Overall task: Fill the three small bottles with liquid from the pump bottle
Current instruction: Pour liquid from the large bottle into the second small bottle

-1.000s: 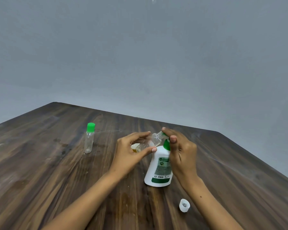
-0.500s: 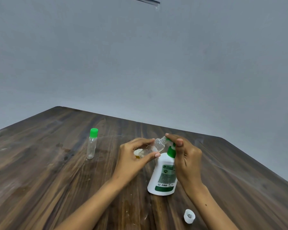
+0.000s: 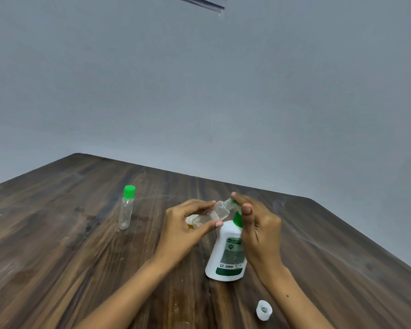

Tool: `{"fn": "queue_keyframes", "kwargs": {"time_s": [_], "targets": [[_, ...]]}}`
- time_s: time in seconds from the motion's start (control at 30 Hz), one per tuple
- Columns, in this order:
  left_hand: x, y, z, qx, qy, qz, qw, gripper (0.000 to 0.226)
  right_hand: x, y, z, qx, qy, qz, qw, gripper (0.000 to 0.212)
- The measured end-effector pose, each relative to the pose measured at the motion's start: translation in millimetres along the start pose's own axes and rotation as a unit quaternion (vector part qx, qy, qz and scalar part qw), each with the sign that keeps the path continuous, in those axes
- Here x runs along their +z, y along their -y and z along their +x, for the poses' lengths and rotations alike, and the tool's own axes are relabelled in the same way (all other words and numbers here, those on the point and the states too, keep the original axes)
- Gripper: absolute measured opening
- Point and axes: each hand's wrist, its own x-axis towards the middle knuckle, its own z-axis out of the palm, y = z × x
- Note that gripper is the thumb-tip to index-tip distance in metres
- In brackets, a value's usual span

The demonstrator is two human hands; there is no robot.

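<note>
Beside the pump bottle point(image 3: 226, 252), at its green neck, my left hand point(image 3: 180, 231) pinches a clear small bottle point(image 3: 214, 213) between thumb and fingers, tilted so its open mouth points at the pump spout. My right hand point(image 3: 259, 231) curls over the pump head, fingers wrapped on top and thumb up along the collar, a narrow closed hold ready to press. I judge this as mid-fill on one small bottle: I see very little liquid inside it, so it looks barely started.

Well to the left of the pump bottle stands a second small bottle point(image 3: 126, 208), upright, green cap point(image 3: 129, 191) on; it looks nearly empty, though I cannot be sure through the clear plastic. Just behind my left hand, near the pump bottle, something pale with a yellow-amber part point(image 3: 190, 221) shows; it may be the third bottle, but my hand hides most of it. A loose white cap point(image 3: 263, 310) lies on the table point(image 3: 57, 257) to the near right of the pump bottle, beside my right forearm. So at least two fills appear to remain.

For room: the table edge runs far behind the pump bottle and slopes away on its right, well apart from both hands. Open wood lies between the pump bottle and the capped bottle. The white cap is what my right forearm could knock.
</note>
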Motion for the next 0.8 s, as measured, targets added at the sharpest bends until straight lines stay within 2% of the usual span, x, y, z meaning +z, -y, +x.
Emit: {"fn": "queue_keyframes", "kwargs": {"time_s": [0.3,0.43,0.8], "targets": [[-1,0,1,0.003,-0.007,-0.007,1.0,0.038,1,0,-2,0.01,-0.008,0.008,1.0,0.069],[1,-1,0,-0.002,-0.009,-0.003,1.0,0.038,-5,1,6,0.016,0.012,0.015,1.0,0.075],[1,0,0,-0.002,-0.008,-0.006,1.0,0.038,-6,0,4,0.009,0.027,0.002,1.0,0.073]]}}
